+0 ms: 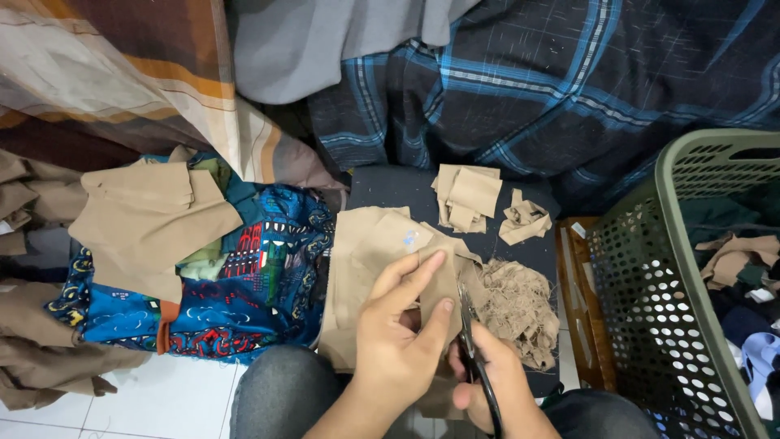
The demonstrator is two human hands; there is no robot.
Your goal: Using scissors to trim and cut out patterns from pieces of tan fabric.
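Pinching tan cloth (382,252) in left hand (398,341), right hand (487,382) gripping scissors (475,358).

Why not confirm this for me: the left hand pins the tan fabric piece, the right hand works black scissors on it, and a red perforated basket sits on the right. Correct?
Not quite. In the head view, the basket is green, not red. The rest stands: the left hand pins the tan fabric piece, and the right hand works the black scissors on it.
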